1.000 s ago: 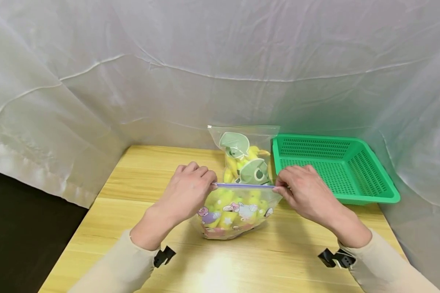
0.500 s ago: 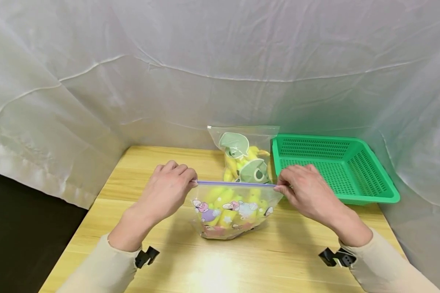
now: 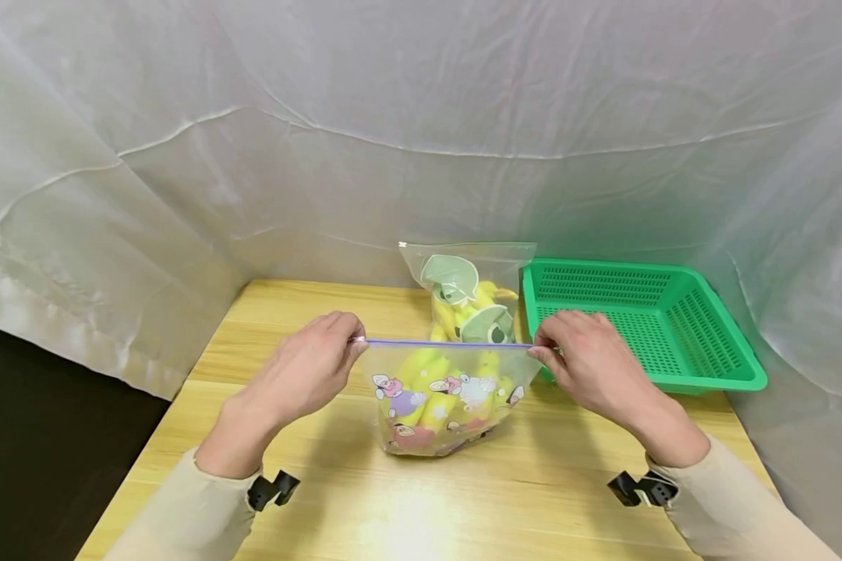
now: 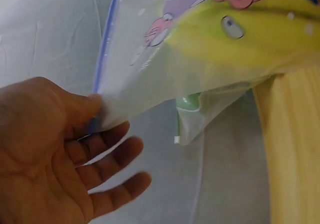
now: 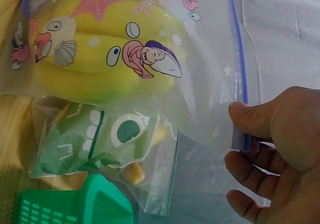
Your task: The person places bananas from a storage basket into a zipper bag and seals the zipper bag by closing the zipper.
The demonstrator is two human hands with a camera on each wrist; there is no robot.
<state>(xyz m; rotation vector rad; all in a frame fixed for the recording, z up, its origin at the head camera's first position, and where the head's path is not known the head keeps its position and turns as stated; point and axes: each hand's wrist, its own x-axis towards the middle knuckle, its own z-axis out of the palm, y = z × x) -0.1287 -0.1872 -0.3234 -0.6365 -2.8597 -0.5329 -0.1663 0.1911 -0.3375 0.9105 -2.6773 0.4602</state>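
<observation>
A clear zip bag [image 3: 456, 393] with cartoon prints and a purple zip strip [image 3: 449, 344] stands upright on the table. Yellow banana-like things fill its lower part. My left hand [image 3: 305, 370] pinches the strip's left end between thumb and index finger; in the left wrist view the hand's [image 4: 55, 149] other fingers are spread loosely. At the opposite corner my right hand [image 3: 592, 362] pinches the strip, its thumb [image 5: 250, 115] on the near side in the right wrist view. Between both hands the strip is stretched straight.
Behind stands a second clear zip bag [image 3: 505, 261] with green prints and yellow contents, partly hidden by the front bag. A green perforated basket [image 3: 733, 351] sits to its right. Grey-white cloth [image 3: 421, 101] hangs around the wooden table [image 3: 267, 467].
My left hand has moved left along the top of the front bag, and more of the purple strip shows. The strip has risen slightly. My right hand has stayed almost in place.
</observation>
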